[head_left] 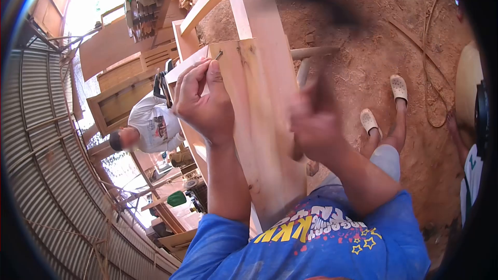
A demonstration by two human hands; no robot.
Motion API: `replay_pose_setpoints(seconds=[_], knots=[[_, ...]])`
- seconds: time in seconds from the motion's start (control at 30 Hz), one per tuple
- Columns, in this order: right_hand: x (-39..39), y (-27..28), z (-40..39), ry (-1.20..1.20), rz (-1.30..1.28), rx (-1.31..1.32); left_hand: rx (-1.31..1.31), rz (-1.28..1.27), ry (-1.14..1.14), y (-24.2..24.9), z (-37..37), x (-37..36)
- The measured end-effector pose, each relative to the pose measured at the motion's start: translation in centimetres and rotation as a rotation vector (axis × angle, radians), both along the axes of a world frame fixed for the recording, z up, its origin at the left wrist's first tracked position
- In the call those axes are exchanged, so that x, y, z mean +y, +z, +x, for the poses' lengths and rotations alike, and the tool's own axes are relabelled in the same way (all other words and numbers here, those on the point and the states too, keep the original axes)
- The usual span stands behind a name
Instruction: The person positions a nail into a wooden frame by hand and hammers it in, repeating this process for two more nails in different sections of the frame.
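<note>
Pinching a nail (219,55) near the far left corner of the plank (262,124), the left hand (205,98) is bringing thumb and curled fingertips together around it, as far as the small detail is showing. The right hand (316,122) is gripping a hammer (332,10) in a fist, the dark head blurring off the right side of the plank's far end.

The nail seems to be leaning, so doing this well is probably depending on setting it straight, starting with light taps and clearing the fingers once it is biting. Landing each blow square is likely mattering too, since nailing so near the end is risking a split.

By count, one nail is showing at the fingertips, one hammer is filling the fist, and one plank is lying between the hands. Two pale clogs (398,87) are standing beyond the plank's right edge. Two other people are appearing: a person in a white shirt (155,124) past the left edge, and a partly hidden person (471,176) far off the right edge. I am not managing to tell whether the dark marks (252,49) along the far edge are more nails.
</note>
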State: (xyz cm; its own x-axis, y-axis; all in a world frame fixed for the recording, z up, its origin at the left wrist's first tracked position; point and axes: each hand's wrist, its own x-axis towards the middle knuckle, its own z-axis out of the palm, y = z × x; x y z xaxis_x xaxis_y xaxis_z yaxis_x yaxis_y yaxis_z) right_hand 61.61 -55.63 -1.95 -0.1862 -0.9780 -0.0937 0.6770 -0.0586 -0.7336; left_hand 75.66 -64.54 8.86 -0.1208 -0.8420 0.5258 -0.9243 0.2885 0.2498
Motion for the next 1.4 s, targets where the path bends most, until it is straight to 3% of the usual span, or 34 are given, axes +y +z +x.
replay_pose_setpoints(seconds=[0.07,0.17,0.27,0.4,0.53,0.67,0.73,0.77,0.83,0.87,0.93,1.03,1.23,1.4], knots=[[0.4,-0.8,1.4,0.307,0.051,0.321,-0.026,-0.003,0.027,0.1,-0.2,0.0],[0.5,-0.1,0.0,0.16,0.09,0.198,-0.057,-0.005,0.027,-0.1,0.3,0.0],[0.2,-0.1,-2.0,0.247,0.238,0.045,0.126,0.007,0.108,-0.3,0.2,0.3],[0.7,-0.9,-2.3,0.273,0.28,-0.009,0.041,0.006,0.049,-0.3,0.2,0.1],[1.3,-0.4,-2.4,0.248,0.234,-0.068,-0.013,0.012,0.028,-0.3,0.4,0.2],[1.4,1.3,-1.7,-0.024,0.125,-0.165,-0.022,0.013,0.032,-0.1,0.0,0.3],[1.1,1.5,-0.8,-0.006,0.101,-0.127,-0.022,0.0,0.012,-0.2,0.0,0.2],[1.0,1.4,-0.3,0.106,0.119,-0.085,-0.022,-0.006,-0.001,-0.2,0.0,0.2],[-0.1,0.7,1.0,0.233,0.022,0.329,-0.05,-0.006,0.016,-0.1,0.1,0.1],[-0.4,0.4,0.6,0.576,0.156,0.165,-0.066,-0.003,0.018,0.0,0.0,0.1],[0.5,-0.4,1.3,0.322,0.116,0.19,-0.06,-0.004,0.038,-0.1,-0.2,-0.2],[1.9,-1.7,1.0,0.264,0.21,0.142,-0.089,0.009,0.0,-0.2,0.2,-0.2],[2.2,-3.1,-0.6,0.367,0.34,-0.033,-0.223,0.117,-0.011,0.0,-0.4,-0.5],[2.5,-2.4,-0.7,0.374,0.294,0.001,-0.24,0.139,0.004,-0.1,-0.3,-0.5]])
